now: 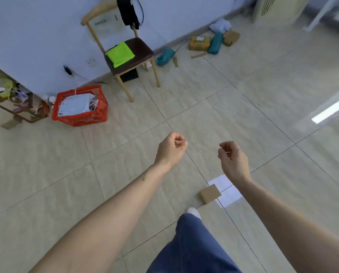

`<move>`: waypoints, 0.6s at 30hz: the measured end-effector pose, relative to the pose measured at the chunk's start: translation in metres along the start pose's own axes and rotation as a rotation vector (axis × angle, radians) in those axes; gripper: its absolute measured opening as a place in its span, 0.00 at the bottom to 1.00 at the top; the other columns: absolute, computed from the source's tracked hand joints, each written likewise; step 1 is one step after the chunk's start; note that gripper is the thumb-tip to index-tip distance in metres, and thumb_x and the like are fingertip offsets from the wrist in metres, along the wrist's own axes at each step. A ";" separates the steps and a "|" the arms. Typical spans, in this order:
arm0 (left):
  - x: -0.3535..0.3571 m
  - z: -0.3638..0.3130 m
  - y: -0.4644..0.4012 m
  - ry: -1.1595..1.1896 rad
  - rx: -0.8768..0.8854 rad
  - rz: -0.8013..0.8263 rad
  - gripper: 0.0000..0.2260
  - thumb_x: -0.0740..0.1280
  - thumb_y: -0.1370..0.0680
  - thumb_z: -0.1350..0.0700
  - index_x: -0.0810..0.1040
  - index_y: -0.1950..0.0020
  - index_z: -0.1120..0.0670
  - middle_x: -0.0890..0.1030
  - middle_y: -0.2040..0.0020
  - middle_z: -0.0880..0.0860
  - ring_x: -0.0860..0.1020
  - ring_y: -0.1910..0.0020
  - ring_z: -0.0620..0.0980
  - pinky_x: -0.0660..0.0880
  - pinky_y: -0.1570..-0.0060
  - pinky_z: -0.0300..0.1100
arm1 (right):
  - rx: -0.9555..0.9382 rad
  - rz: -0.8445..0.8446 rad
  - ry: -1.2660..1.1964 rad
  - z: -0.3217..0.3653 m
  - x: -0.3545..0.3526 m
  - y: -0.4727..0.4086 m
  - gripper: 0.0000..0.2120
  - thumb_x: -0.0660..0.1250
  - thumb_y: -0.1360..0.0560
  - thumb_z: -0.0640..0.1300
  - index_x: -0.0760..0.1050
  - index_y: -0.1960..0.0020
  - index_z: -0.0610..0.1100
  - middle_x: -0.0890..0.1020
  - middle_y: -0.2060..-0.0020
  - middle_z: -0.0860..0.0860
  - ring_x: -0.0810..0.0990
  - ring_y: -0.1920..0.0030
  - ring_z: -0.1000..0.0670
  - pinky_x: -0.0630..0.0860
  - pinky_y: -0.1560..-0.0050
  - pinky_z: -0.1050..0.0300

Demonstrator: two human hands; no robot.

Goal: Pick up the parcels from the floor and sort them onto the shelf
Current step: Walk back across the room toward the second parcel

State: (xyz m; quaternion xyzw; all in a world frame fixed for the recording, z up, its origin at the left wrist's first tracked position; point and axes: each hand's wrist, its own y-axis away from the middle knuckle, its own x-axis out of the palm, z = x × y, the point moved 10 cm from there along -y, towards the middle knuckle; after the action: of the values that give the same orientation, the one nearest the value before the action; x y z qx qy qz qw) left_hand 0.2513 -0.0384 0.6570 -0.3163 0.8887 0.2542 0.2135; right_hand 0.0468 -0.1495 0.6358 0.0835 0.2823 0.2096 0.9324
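Walking across the tiled floor (pixel 223 107) with both arms out front, the person is carrying nothing: the left hand (pixel 171 148) is curling into a loose fist around air, and the right hand (pixel 231 158) is hanging with fingers loosely bent, also empty. Lying flat on the floor just ahead of the foot is a small cardboard box (pixel 210 194), near the right forearm. It is looking stiff, light and easy to pinch by its two long edges with one hand. Well away by the wall, more parcels (pixel 214 41) are piling up: a taped brown one and soft teal bags, likely floppy, better grabbed around the middle. No shelf is showing.
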 end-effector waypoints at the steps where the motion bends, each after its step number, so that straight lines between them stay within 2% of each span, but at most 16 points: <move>1: 0.005 -0.005 -0.006 -0.012 0.018 0.034 0.04 0.67 0.23 0.53 0.76 0.50 0.52 0.80 0.56 0.49 0.82 0.51 0.52 0.76 0.49 0.43 | 0.016 -0.033 -0.008 -0.003 -0.003 0.000 0.10 0.61 0.22 0.41 0.76 0.42 0.44 0.82 0.51 0.48 0.78 0.51 0.49 0.69 0.53 0.58; 6: 0.030 -0.035 -0.037 -0.057 0.117 0.163 0.04 0.67 0.23 0.53 0.76 0.49 0.52 0.80 0.56 0.48 0.82 0.52 0.51 0.77 0.50 0.43 | 0.084 -0.175 -0.046 -0.016 -0.022 -0.008 0.10 0.61 0.22 0.42 0.75 0.42 0.44 0.82 0.52 0.47 0.77 0.51 0.49 0.69 0.53 0.58; 10: 0.043 -0.063 -0.061 -0.120 0.179 0.235 0.07 0.67 0.22 0.53 0.77 0.47 0.53 0.80 0.55 0.48 0.81 0.54 0.50 0.73 0.56 0.37 | 0.142 -0.266 -0.081 -0.019 -0.034 -0.020 0.10 0.61 0.22 0.41 0.76 0.42 0.44 0.82 0.52 0.46 0.78 0.49 0.48 0.69 0.52 0.58; 13: 0.055 -0.084 -0.075 -0.160 0.222 0.289 0.08 0.67 0.22 0.53 0.78 0.45 0.54 0.77 0.57 0.43 0.78 0.56 0.46 0.70 0.61 0.32 | 0.187 -0.309 -0.101 -0.022 -0.039 -0.027 0.10 0.61 0.22 0.41 0.76 0.42 0.44 0.81 0.52 0.47 0.79 0.49 0.47 0.70 0.51 0.57; 18: 0.088 -0.098 -0.089 -0.224 0.283 0.414 0.10 0.67 0.21 0.53 0.78 0.43 0.55 0.77 0.57 0.44 0.77 0.55 0.46 0.74 0.51 0.39 | 0.287 -0.434 -0.153 -0.035 -0.046 -0.021 0.10 0.61 0.22 0.42 0.76 0.43 0.44 0.82 0.54 0.48 0.79 0.52 0.47 0.71 0.54 0.57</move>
State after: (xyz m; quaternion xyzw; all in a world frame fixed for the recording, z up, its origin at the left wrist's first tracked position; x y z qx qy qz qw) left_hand 0.2271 -0.1952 0.6583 -0.0651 0.9320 0.1990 0.2959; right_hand -0.0004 -0.1875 0.6233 0.1681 0.2490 -0.0441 0.9528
